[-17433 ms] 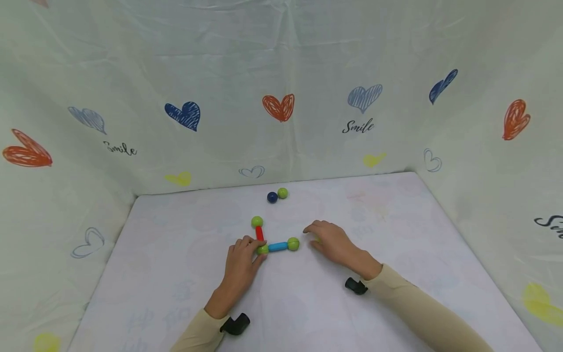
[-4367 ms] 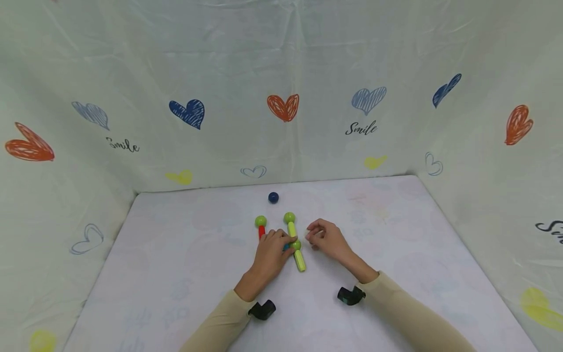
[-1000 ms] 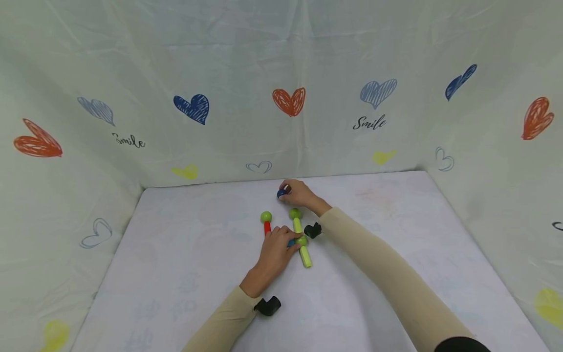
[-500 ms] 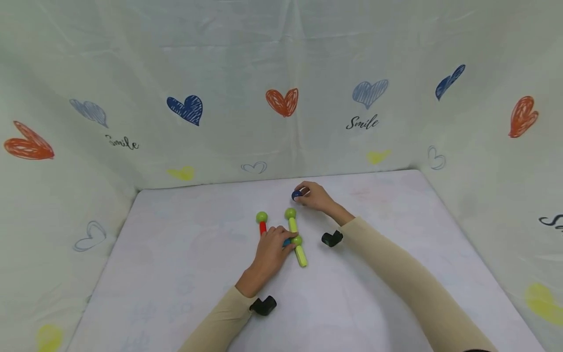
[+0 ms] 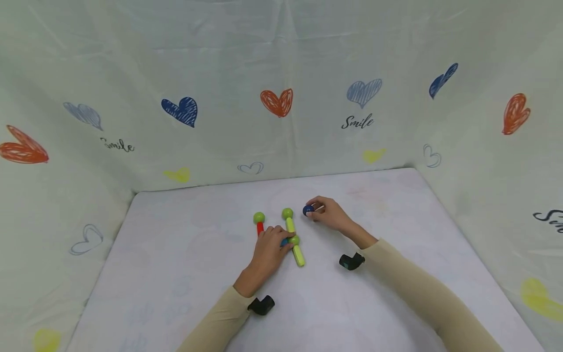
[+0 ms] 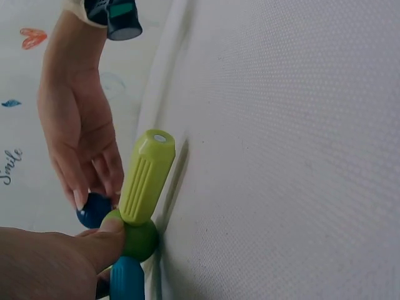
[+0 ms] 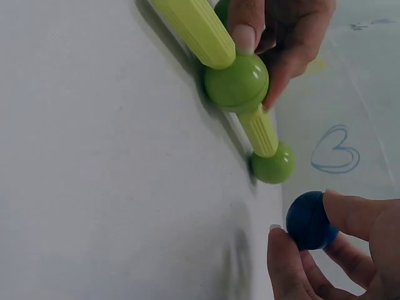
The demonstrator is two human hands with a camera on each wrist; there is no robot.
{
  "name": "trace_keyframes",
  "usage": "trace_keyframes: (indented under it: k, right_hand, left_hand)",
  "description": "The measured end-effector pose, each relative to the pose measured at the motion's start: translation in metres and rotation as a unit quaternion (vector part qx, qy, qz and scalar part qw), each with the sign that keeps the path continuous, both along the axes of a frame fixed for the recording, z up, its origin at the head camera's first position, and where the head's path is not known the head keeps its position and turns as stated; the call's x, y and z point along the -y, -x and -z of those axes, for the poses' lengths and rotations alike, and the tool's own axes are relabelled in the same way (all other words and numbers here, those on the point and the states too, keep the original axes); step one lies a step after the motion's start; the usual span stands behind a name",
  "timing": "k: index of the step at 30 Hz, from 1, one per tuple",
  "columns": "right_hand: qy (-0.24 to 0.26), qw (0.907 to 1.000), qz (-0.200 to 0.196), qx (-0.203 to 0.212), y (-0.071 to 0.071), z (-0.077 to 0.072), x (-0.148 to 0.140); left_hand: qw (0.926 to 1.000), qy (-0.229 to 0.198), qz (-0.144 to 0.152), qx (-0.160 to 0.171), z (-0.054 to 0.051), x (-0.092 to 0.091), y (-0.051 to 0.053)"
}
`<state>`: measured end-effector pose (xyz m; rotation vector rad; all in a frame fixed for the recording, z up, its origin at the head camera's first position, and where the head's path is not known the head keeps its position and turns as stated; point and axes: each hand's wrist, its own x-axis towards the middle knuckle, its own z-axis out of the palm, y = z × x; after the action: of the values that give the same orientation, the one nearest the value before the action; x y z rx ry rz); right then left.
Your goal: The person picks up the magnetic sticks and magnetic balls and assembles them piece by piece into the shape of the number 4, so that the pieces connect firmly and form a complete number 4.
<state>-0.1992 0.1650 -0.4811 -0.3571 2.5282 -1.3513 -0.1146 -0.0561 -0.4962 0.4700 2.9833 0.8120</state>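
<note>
My left hand (image 5: 266, 252) pinches a green ball (image 5: 294, 240) of a stick-and-ball toy lying on the table. Two yellow-green rods meet this ball: the near rod (image 5: 298, 255) has a bare end, and the far rod (image 5: 290, 225) ends in another green ball (image 5: 287, 213). A blue rod (image 6: 127, 278) joins it from the left, partly covered by my fingers. Further left, a red rod (image 5: 260, 228) carries a green ball (image 5: 259, 218); its near end is hidden. My right hand (image 5: 332, 213) holds a dark blue ball (image 7: 310, 220) between thumb and fingers, apart from the toy.
The white table (image 5: 184, 244) is bounded behind and at the sides by a pale cloth (image 5: 228, 73) printed with hearts. A black wrist camera (image 5: 262, 305) sits at the left cuff, another wrist camera (image 5: 352, 261) at the right.
Over the last second my right hand brings the dark blue ball from the back toward the front right. Since the oldest frame, the yellow-green rods and a far green ball have joined the toy.
</note>
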Motion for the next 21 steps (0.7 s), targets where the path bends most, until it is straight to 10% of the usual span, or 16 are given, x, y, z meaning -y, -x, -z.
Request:
trace_keyframes:
  k: [21]
  right_hand:
    - [0.043, 0.9975, -0.007, 0.056, -0.067, 0.012, -0.014]
  left_hand:
    - [1.0000, 0.005, -0.006, 0.000, -0.002, -0.002, -0.002]
